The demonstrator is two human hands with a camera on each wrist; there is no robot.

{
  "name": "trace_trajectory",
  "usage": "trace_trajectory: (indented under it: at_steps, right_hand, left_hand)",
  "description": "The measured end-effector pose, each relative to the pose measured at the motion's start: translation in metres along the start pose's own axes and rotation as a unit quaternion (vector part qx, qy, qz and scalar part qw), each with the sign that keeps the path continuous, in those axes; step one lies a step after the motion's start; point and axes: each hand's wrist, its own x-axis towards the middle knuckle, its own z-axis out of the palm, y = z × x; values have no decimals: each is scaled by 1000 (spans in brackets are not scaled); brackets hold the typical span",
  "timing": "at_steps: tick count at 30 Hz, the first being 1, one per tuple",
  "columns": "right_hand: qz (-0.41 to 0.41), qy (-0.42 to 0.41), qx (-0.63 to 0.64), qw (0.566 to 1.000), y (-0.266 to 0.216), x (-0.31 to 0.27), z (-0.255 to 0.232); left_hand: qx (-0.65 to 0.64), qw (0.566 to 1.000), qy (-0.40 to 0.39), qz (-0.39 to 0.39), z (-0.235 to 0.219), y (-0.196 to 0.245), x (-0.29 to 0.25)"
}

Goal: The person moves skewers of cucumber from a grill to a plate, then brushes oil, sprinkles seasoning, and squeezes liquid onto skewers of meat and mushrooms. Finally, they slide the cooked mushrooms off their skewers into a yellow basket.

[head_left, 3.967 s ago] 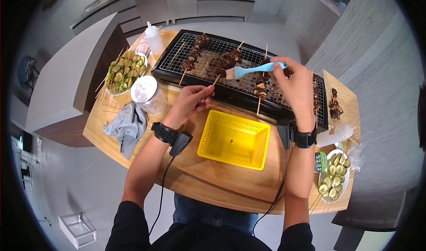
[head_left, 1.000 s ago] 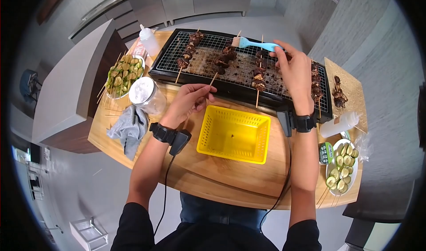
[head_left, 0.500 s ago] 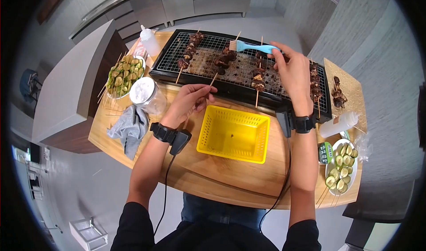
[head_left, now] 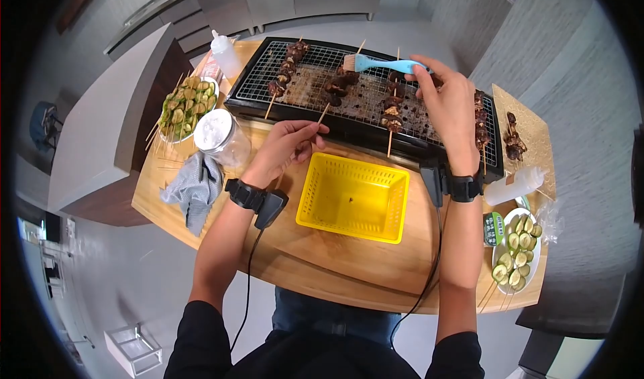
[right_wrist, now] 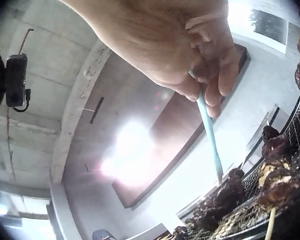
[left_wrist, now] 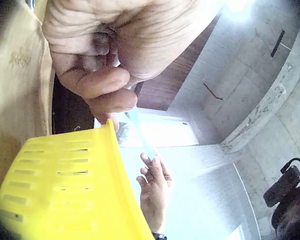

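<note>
My left hand (head_left: 285, 147) pinches the near end of a meat skewer (head_left: 341, 84) that lies across the black grill (head_left: 362, 135). In my right hand (head_left: 448, 111) is the light blue handle of a basting brush (head_left: 386, 64), gripped between thumb and fingers. Its bristles are at the far end of that same skewer, over the dark meat pieces. The right wrist view shows the brush handle (right_wrist: 210, 132) slanting down from the fingers toward the meat. In the left wrist view, curled fingers (left_wrist: 107, 82) hide most of the stick.
A yellow basket (head_left: 315, 219) stands before the grill. More meat skewers (head_left: 392, 114) lie on the grate. To the left are a plate of cucumber-like skewers (head_left: 188, 107), a jar (head_left: 228, 144) and a grey cloth (head_left: 196, 191). A squeeze bottle (head_left: 513, 186) and another plate (head_left: 535, 261) are at right.
Since the earliest frame the brush has moved from the near part of the skewer to its far end. In the last second it has shifted only slightly; my left hand stays on the stick.
</note>
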Motion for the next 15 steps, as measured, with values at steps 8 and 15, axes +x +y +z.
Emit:
trace_trajectory:
  at_steps: [8, 15]
  right_hand:
    - [53, -23, -16, 998, 2, 1, -15]
    - [70, -22, 66, 995, -1, 2, -7]
  left_hand:
    - [-4, 1000, 5, 1, -1, 4, -1]
    - [-8, 1000, 4, 2, 0, 2, 0]
